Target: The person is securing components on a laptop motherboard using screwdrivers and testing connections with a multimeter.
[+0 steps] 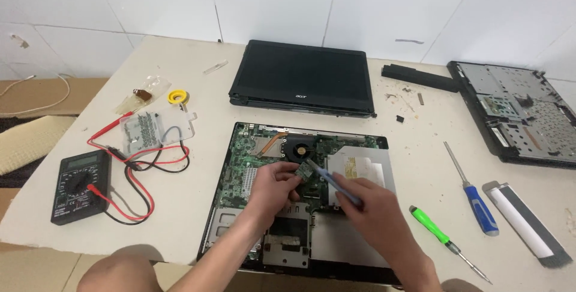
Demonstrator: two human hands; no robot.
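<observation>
A pale worktable [414,148] is filling the view from above, and an opened laptop base [300,199] with its green circuit board exposed is lying at the centre. Behind it a closed black laptop lid [302,76] is resting, and another stripped laptop chassis [519,112] is sitting at far right. A black multimeter [80,186] with red and black leads is lying at left. The left hand [275,187] is pinching a small green card [305,172] just above the board, fingers closed on it. The right hand [367,206] is gripping a blue tool [336,185], its tip touching the card. Two screwdrivers, blue-handled [480,205] and green-handled [433,229], are lying to the right
</observation>
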